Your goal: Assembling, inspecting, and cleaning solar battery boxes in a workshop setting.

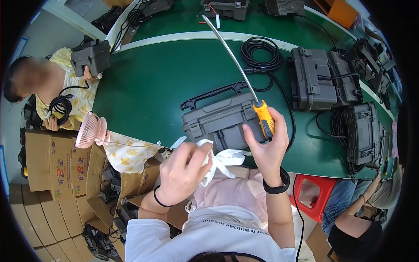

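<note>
My right hand [273, 153] grips the yellow-and-black handle of a long screwdriver [264, 118], whose metal shaft points up and away to the left. My left hand [181, 172] is closed on a crumpled white strip of cloth or paper [224, 159], with ends trailing toward the right. Just beyond both hands, a dark grey plastic case [218, 120] rests on the green table [148, 87]. It has latches, a short cable fitting on its near side and a black carrying handle [214, 96] at its far side.
A coiled black cable [262, 54] lies behind the case. More grey cases [310, 78] stand to the right. At left, a person holds a case [90, 56] and a cable coil near a pink fan [89, 131]. A red stool [321, 192] and cardboard boxes [39, 161] flank me.
</note>
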A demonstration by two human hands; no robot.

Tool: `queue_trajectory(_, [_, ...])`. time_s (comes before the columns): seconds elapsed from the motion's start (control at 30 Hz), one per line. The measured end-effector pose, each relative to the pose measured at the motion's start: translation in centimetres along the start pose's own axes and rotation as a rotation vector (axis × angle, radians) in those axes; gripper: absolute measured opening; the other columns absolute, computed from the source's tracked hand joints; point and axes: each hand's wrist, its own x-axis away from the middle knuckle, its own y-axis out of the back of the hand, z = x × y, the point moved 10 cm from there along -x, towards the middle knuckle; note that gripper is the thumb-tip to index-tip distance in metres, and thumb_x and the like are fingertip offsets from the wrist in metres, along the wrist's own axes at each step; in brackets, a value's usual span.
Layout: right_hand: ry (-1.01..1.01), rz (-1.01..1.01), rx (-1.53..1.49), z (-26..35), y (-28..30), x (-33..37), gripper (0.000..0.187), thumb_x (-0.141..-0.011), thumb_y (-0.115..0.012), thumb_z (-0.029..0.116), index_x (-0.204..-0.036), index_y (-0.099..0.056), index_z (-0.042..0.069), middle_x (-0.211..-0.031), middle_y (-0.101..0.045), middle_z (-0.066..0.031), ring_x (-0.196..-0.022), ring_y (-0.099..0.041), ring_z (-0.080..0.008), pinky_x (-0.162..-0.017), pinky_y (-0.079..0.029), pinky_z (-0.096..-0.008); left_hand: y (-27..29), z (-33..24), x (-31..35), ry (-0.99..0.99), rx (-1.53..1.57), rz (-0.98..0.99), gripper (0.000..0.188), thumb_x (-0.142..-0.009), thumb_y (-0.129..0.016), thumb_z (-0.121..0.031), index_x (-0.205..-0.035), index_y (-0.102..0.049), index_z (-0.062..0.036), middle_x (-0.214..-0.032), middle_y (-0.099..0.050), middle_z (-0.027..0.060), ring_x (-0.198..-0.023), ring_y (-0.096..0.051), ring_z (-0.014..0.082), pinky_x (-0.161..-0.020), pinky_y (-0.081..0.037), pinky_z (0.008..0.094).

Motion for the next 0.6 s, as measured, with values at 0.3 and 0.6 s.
queue_trajectory(0.3, [-0.043, 0.039, 0.003, -0.5, -0.1, 0.1, 0.054, -0.072, -0.085, 0.009, -0.117, -0.057, -0.001, -0.107, -0.064, -0.0139, -0.096, -0.063, -0.0259, -0.087, -0.049, -0.0321, -2.1, -0.3, -1.5, -0.053, -0.072, 0.208, 0.026, -0.081, -0.075, -0.007, -0.106, -0.069, -0.0046, -0.089, -0.048, 0.0051, -0.066, -0.058, 0.0173, -0.057, -0.051, 0.0324])
queue_trajectory(0.6, [0.026, 0.023, -0.060, 0.0, -0.1, -0.1, 0.050, -0.072, -0.081, -0.001, -0.116, -0.058, 0.002, -0.108, -0.064, -0.0166, -0.093, -0.065, -0.0299, -0.082, -0.053, -0.0342, -3.7, -1.3, -1.5, -0.152, -0.164, 0.297, 0.029, -0.083, -0.071, -0.007, -0.110, -0.064, 0.0016, -0.094, -0.046, 0.0085, -0.074, -0.059, 0.0219, -0.064, -0.053, 0.0336])
